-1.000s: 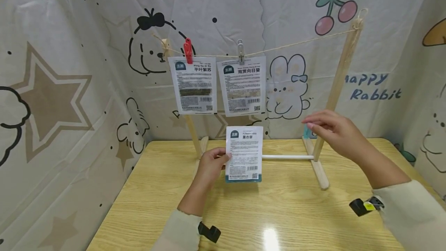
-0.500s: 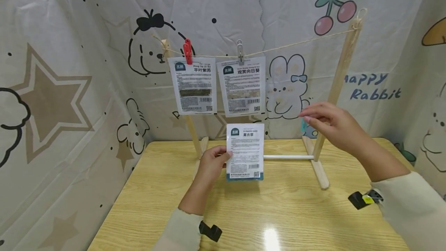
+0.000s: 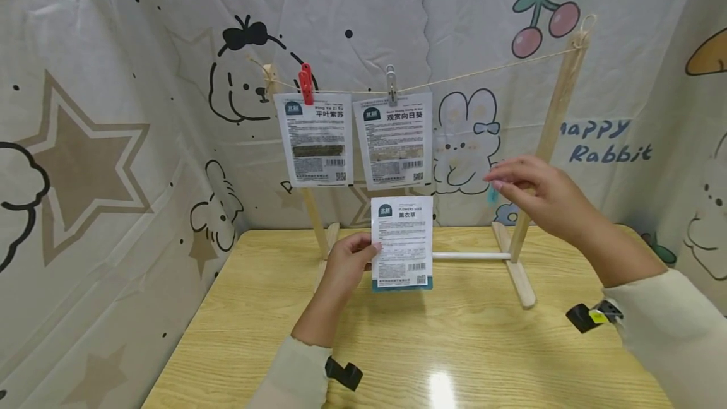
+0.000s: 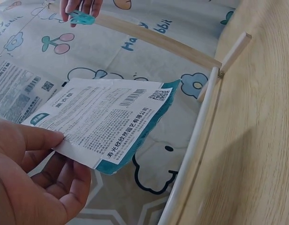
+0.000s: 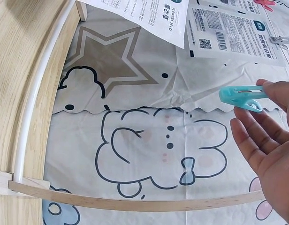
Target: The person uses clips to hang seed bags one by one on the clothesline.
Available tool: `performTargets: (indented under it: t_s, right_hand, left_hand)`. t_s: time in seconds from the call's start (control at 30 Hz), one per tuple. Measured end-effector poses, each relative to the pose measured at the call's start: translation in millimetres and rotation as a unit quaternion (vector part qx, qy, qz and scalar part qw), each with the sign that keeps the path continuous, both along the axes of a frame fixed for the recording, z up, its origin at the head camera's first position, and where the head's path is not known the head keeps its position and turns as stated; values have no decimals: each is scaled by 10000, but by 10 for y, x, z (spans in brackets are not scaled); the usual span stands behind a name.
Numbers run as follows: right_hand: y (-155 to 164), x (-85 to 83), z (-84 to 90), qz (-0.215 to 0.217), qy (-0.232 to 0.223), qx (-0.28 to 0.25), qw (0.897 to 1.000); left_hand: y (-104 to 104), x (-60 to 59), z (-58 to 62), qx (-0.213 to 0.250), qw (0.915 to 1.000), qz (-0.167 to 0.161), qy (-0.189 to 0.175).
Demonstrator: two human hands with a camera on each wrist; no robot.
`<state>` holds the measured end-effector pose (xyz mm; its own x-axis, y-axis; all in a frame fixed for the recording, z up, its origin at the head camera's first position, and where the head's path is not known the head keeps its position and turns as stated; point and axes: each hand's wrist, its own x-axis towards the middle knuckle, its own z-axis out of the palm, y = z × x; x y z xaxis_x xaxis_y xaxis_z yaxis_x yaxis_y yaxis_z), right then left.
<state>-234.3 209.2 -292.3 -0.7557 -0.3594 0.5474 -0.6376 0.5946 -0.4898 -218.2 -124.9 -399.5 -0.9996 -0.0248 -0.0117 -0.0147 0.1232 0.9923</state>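
Note:
My left hand [image 3: 346, 264] pinches a white seed packet [image 3: 402, 242] by its left edge, thumb in front. The packet is upright, printed side facing me, with a teal strip along its bottom. Between thumb and fingertips of my right hand [image 3: 539, 191] is a teal clothespin [image 5: 240, 96], its nose pointing away from the palm. Two more seed packets hang side by side on a string [image 3: 483, 72]: the left packet [image 3: 317, 141] under a red clothespin [image 3: 306, 84], the right packet [image 3: 394, 141] under a grey clothespin [image 3: 391, 85]. The held packet is just below the right one.
The string runs between two wooden posts; the right post [image 3: 553, 112] stands on a wooden foot [image 3: 519, 283]. A white rod [image 3: 471, 256] joins the posts low down, above the wood-grain table [image 3: 454, 333]. A printed cloth [image 3: 170, 30] hangs behind.
My left hand has raised the seed packet slightly and moved it a little right. My right hand has risen and shifted slightly left with the teal clothespin.

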Motion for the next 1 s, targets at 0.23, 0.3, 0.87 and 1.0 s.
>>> performTargets:
  t_s: [0.23, 0.3, 0.87, 1.0]
  right_hand:
    - [-39, -28, 61, 30, 125, 63, 9999]
    - [-48, -39, 78, 35, 167, 101, 9998]
    - [-74, -91, 217, 114, 487, 171, 9986]
    - [-72, -84, 264, 62, 515, 238, 9984]
  left_hand:
    - [15, -7, 8, 136, 9998, -103, 60]
    - [21, -12, 7, 176, 9997, -125, 91]
    - [79, -26, 53, 311, 9994, -84, 118]
    - [92, -37, 49, 388, 9990, -120, 170]
